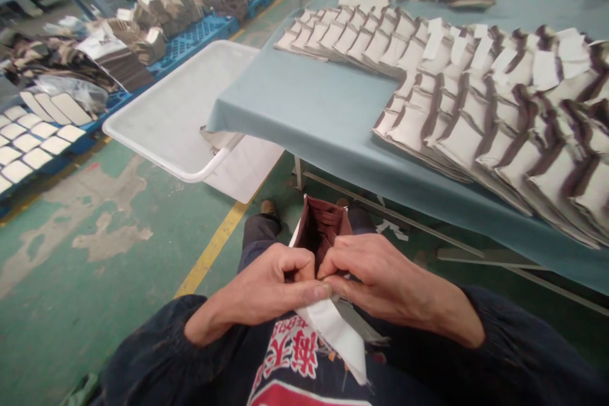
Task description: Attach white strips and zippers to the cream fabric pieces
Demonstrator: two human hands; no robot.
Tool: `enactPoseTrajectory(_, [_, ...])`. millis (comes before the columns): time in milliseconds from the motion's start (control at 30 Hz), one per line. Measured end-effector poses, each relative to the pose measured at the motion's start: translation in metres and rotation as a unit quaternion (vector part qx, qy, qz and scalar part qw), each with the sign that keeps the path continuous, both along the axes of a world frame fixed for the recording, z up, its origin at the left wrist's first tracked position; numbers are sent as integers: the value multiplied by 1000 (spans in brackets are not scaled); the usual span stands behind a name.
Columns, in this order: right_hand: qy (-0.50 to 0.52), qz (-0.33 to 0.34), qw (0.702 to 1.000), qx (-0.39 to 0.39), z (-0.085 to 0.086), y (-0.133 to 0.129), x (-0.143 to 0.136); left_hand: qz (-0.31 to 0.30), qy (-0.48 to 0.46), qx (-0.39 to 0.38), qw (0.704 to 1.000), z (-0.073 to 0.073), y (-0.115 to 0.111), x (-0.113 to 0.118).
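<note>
The green floor (90, 292) is spreading below you, and in several places its paint is worn away. On your right side stands the table (295, 95), with a blue-green cover that hangs over its edge. At the far left there are blue pallets (214, 26), loaded with piles of fabric, and cream pads (35, 158) lie in rows at their near end. The white tub (176, 95) is between the pallets and the table; the table corner hides a part of it. A yellow line (214, 247) runs along the floor, to the left of your legs.

On the table, beige pieces (413, 114) with dark brown edges lie in overlapping rows, and white tags (432, 38) rest on some of them. Your clothing (295, 355) carries red and white characters on the front.

Your cloth (328, 212) is in front of your body, over your legs and near the table edge. It stands open like a pouch, brown inside. Your left hand (269, 282) and your right hand (380, 273) are together at its near edge, both pinching it between thumb and fingers. A white strip (335, 330) with a frayed end hangs under them; I cannot tell whether it is joined to the cloth. Small white scraps (392, 230) lie beneath the table.
</note>
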State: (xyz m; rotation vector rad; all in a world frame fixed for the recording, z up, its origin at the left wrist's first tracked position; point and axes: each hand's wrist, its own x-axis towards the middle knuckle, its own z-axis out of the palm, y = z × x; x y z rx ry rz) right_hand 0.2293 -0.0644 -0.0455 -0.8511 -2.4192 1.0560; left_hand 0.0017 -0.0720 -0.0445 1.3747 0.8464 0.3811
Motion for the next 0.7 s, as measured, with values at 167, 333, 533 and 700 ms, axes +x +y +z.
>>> enactPoseTrajectory(167, [129,10,986,-102,-5,3,-2,81,-105,-72,989,-5,-19,6])
enactPoseTrajectory(333, [212,-32,926,-309,-16,2,-15,237,-269,-154,921,-26,-35,23])
enactPoseTrajectory(533, [244,-38,888,-387,-26,-1,-21,249,-329,-157,897,-41,-38,29])
enactPoseTrajectory(700, [215,-58,892,-394,-17,3,-24,241,-296,-138,914,-36,-36,25])
